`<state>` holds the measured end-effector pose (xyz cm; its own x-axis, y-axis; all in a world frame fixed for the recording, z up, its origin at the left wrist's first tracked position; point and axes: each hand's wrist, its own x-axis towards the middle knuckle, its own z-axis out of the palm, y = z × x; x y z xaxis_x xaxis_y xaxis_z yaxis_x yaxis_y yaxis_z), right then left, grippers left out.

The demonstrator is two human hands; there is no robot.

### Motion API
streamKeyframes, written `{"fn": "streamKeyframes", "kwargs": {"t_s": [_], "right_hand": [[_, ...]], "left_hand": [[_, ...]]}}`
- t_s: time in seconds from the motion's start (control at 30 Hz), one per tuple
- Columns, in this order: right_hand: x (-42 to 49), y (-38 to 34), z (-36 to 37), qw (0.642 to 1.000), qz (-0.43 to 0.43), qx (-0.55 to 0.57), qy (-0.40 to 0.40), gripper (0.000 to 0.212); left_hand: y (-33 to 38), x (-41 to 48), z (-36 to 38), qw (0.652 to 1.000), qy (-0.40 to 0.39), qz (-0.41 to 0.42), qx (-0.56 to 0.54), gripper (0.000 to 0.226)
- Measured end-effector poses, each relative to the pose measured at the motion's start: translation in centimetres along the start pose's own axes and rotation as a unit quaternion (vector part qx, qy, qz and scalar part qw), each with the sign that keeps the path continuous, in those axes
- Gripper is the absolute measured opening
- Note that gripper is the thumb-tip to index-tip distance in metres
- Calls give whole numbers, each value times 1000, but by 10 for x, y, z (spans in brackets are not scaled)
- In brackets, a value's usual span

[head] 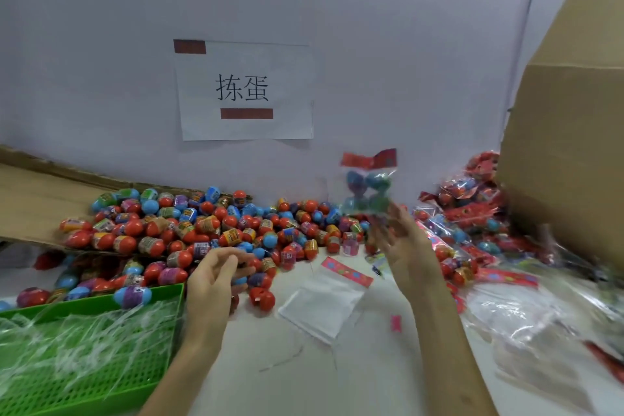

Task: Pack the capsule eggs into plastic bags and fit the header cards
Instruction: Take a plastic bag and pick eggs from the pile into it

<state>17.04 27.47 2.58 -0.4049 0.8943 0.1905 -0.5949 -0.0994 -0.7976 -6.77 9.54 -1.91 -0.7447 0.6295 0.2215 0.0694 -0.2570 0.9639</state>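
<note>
Left hand [216, 277] loosely curled; right hand [401, 246] spread beneath packed bag [368, 186]

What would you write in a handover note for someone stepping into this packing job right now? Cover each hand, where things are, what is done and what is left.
Left hand: fingers loosely curled over the loose capsule eggs; unclear whether it holds one.
Right hand: raised, fingers spread, just under a packed bag with its red card fitted; blur hides any contact.
Done: a heap of finished packs lies to the right.
Ready: an empty bag with a header card at its top lies between the hands.
Left: a large pile of eggs to bag and card.
</note>
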Motion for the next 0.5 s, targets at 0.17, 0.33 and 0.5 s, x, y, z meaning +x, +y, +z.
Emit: {"fn": "streamKeyframes", "kwargs": {"t_s": [0.17,0.33,0.5], "right_hand": [[7,3,-18,979,-59,35,190,35],[4,15,5,983,7,-101,151,28],[-4,28,20,951,40,-296,82,27]], "left_hand": [[1,0,2,1000,-3,-7,4,23],[0,-2,3,999,-24,-18,29,19],[0,-4,4,997,-42,-7,62,19]]}}
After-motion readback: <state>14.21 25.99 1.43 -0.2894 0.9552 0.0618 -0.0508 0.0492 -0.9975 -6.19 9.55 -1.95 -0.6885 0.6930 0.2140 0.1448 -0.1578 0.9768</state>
